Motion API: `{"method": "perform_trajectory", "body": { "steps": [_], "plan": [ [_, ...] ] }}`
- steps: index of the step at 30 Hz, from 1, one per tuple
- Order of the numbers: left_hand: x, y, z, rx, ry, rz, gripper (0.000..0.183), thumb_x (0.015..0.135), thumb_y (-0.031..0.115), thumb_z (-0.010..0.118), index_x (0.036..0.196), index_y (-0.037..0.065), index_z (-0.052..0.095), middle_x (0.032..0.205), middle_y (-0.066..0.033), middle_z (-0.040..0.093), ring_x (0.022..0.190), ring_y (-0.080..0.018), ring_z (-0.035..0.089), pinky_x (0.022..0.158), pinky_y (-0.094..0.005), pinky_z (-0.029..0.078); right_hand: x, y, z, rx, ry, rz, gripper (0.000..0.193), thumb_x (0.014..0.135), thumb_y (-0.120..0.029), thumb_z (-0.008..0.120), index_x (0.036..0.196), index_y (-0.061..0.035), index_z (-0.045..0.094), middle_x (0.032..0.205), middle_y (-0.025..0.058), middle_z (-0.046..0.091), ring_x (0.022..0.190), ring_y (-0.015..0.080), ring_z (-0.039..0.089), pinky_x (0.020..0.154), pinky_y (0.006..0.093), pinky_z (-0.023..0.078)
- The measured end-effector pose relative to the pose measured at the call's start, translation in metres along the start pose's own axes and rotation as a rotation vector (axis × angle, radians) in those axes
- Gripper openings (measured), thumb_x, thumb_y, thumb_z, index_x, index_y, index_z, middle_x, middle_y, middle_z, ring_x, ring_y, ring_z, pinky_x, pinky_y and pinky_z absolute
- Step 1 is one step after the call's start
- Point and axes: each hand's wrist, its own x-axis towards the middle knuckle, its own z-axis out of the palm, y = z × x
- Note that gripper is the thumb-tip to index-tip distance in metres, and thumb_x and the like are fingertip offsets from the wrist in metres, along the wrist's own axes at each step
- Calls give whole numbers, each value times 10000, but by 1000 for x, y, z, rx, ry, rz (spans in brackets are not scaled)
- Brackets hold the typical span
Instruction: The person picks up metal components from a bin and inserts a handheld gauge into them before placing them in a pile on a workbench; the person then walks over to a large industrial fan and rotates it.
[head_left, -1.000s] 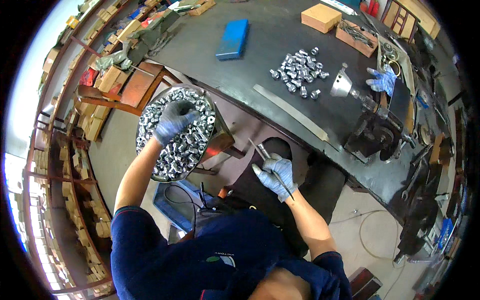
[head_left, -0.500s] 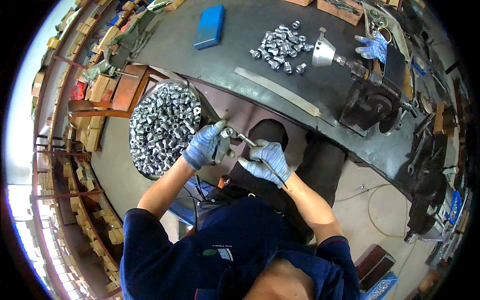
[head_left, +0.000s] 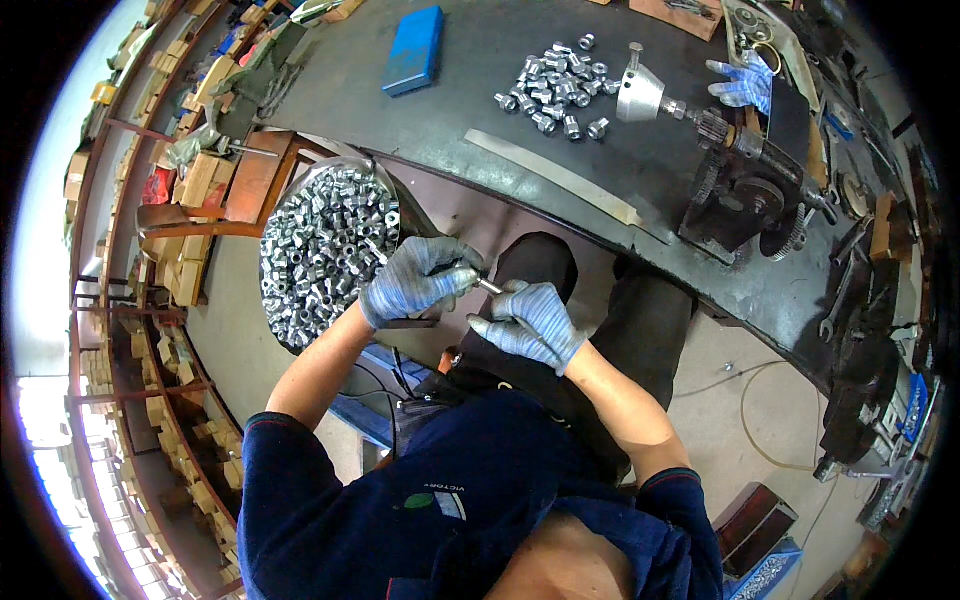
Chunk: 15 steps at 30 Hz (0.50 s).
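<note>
Grey knit gloves cover both hands, which meet over the person's lap at the picture's centre. The left hand (head_left: 415, 280) is curled tight around a small metal part, of which little shows. The right hand (head_left: 530, 322) sits just beside it at four o'clock, fingers closed on a thin metal rod (head_left: 490, 286) whose tip reaches the left fist. At nine o'clock from the hands stands a round basin (head_left: 325, 250) heaped with small silver nuts. On the dark bench (head_left: 500, 100) at twelve o'clock lie a loose cluster of nuts (head_left: 553, 88), a blue box (head_left: 413, 50) and a flat metal strip (head_left: 550, 177).
</note>
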Motion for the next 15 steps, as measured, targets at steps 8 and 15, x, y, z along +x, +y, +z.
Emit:
{"method": "perform_trajectory", "body": {
  "steps": [8, 15],
  "plan": [
    [8, -9, -27, 642, 236, 244, 202, 715, 113, 668, 902, 48, 631, 746, -136, 617, 645, -273, 608, 589, -353, 484, 6, 1, -21, 171, 129, 62, 244, 640, -184, 731, 519, -85, 544, 526, 106, 504, 534, 307, 524, 519, 343, 447],
    [13, -24, -19, 896, 303, 94, 107, 697, 138, 608, 787, 81, 610, 700, -138, 608, 640, -332, 599, 578, -407, 477, 8, -10, -20, 122, 280, -103, 312, 566, -211, 745, 460, -126, 464, 487, 82, 456, 533, 296, 520, 511, 337, 450]
  ]
}}
